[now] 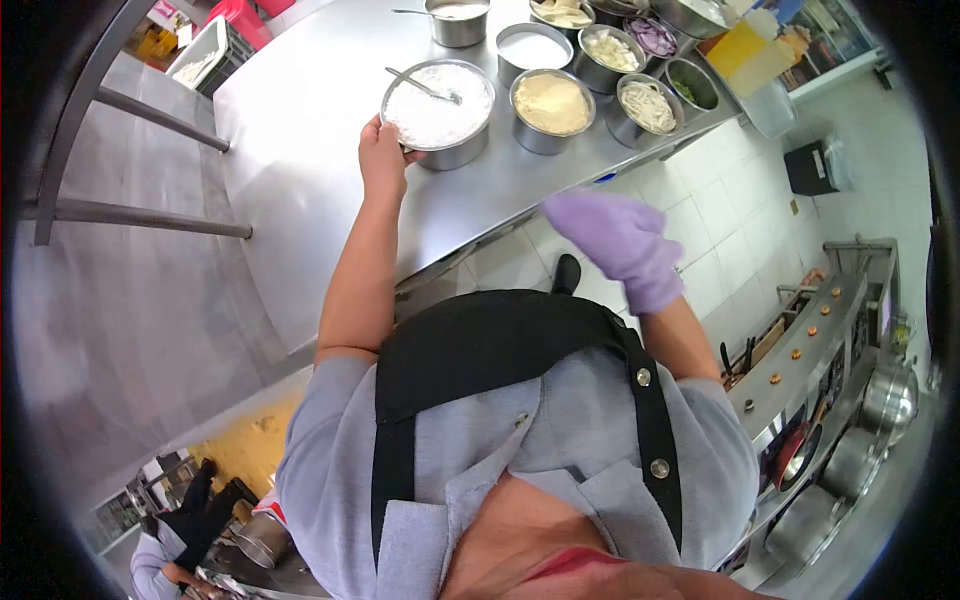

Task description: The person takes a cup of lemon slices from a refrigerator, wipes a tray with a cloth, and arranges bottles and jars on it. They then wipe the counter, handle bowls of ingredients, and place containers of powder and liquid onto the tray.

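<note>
My left hand (384, 160) grips the side of a round metal pot (455, 152) near its rim. White powder (430, 110) fills this pot, and a metal spoon (422, 84) rests in it. Over my right hand is a purple mitt or cloth (612, 245), slightly blurred, raised off the table's front edge; the fingers are hidden. Nearest to it are a pot of yellowish crumbs (552, 103) and a pot of pale strips (647, 106).
Farther back on the steel table (300, 140) stand a pot of white contents (533, 50), chopped pale pieces (611, 50), purple onion slices (653, 38) and greens (692, 84). A stove (800, 350) is at right. Another person (175, 545) works at lower left.
</note>
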The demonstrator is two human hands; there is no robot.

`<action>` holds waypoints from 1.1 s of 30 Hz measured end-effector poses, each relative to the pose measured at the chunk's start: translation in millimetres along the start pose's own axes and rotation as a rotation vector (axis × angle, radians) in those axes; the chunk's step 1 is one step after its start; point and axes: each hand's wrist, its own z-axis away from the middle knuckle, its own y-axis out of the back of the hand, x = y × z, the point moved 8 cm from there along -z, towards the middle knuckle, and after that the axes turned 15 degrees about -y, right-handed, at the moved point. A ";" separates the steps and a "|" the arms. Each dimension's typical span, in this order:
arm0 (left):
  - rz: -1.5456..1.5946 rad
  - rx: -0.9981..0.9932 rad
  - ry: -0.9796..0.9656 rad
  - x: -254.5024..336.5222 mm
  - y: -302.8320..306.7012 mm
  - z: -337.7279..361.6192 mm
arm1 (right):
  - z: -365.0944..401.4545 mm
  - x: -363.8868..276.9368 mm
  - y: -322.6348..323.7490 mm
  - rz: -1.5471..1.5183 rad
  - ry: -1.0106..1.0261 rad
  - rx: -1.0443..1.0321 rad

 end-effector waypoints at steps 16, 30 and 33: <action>-0.221 0.396 -0.059 -5.7 -3.9 18.3 | -49.8 155.4 -31.5 0.302 0.494 -0.383; -0.879 0.511 -0.729 153.3 -99.0 29.0 | -24.1 315.0 93.9 -0.767 -0.110 -0.517; -0.313 -0.040 -0.672 150.0 -261.4 12.1 | -12.2 334.3 133.2 -1.092 -0.378 -0.372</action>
